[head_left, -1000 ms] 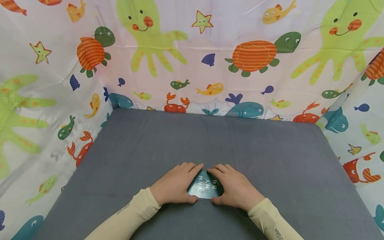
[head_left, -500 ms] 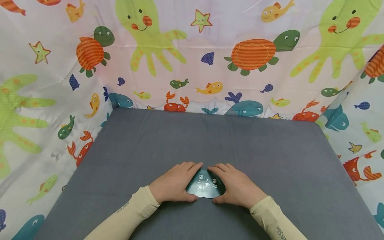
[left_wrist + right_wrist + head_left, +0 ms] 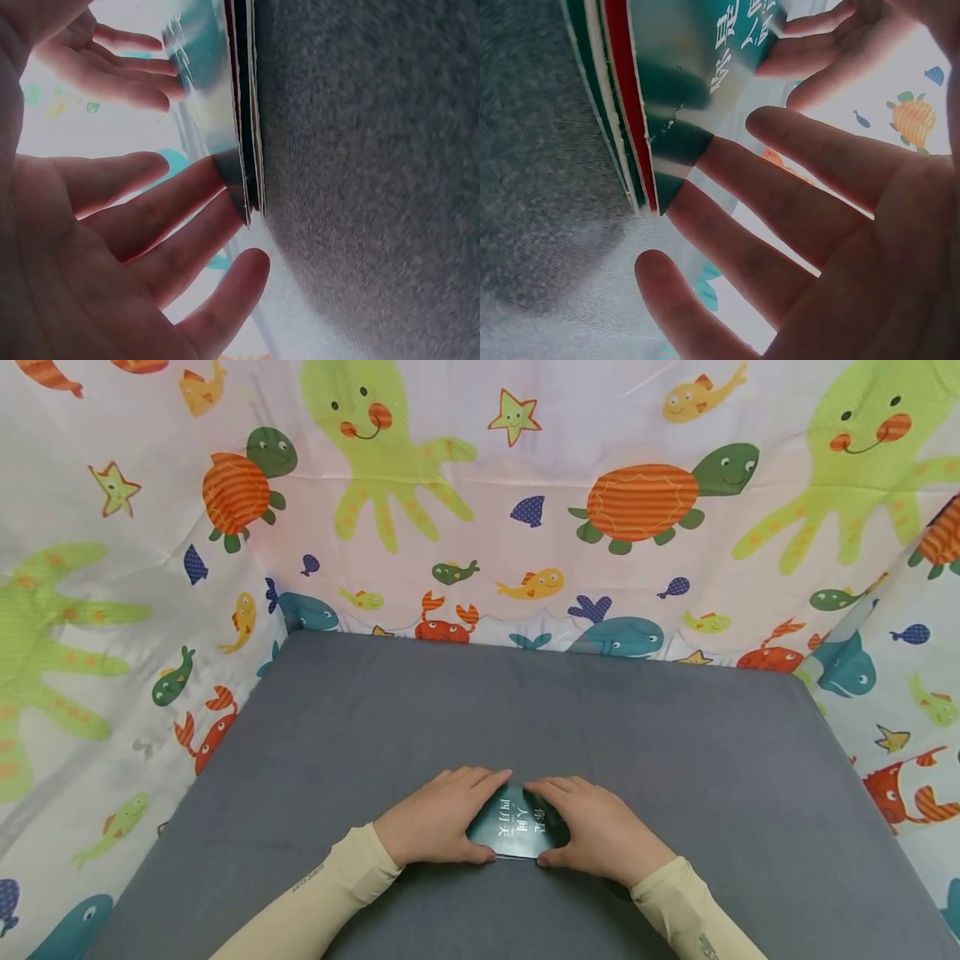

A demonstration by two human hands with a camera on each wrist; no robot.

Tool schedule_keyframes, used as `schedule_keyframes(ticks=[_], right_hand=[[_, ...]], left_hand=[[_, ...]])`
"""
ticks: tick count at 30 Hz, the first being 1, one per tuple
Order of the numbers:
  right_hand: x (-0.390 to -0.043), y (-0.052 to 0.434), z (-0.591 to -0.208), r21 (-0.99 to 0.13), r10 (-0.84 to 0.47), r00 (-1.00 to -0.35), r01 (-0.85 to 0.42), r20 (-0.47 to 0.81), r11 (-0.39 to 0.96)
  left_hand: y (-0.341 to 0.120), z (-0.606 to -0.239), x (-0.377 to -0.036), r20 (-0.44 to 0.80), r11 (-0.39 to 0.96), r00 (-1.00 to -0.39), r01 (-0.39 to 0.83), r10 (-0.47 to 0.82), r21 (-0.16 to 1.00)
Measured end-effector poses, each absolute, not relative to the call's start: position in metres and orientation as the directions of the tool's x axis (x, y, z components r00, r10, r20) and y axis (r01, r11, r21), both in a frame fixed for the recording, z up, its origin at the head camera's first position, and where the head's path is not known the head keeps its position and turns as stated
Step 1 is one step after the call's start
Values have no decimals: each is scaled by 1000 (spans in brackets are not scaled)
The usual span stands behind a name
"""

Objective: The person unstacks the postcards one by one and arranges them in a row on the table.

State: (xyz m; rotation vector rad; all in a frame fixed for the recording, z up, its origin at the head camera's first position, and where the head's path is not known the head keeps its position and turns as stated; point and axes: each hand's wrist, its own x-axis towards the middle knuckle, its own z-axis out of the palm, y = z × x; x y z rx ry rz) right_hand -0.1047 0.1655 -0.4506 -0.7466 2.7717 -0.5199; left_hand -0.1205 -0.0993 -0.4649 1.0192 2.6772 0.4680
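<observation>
Left hand (image 3: 438,818) lies flat with straight fingers on the left part of the book (image 3: 517,832), thumb at its near edge. Book lies flat on the grey cloth (image 3: 600,718), between both hands. Right hand (image 3: 596,831) covers its right part likewise, fingers extended, not clenched.

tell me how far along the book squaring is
Done: the books lie in one stack on the grey cloth, edges lined up in both wrist views. In hand: the left hand and right hand press flat against the stack's sides, fingers straight. Left: letting go; neither hand has lifted off.
</observation>
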Motion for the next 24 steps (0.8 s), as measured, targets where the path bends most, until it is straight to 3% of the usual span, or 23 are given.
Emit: schedule_keyframes(ticks=[11,24], right_hand=[[-125,130,-431,-305,-524,-847,-478,-87,823],[-203,3,-437,-252,-613,-789,-586,-41,770]], left_hand=[[-130,-451,-137,-69,699,-769,536,636,472],[-254,-451,-195,-103,804,-883,362,458,472]])
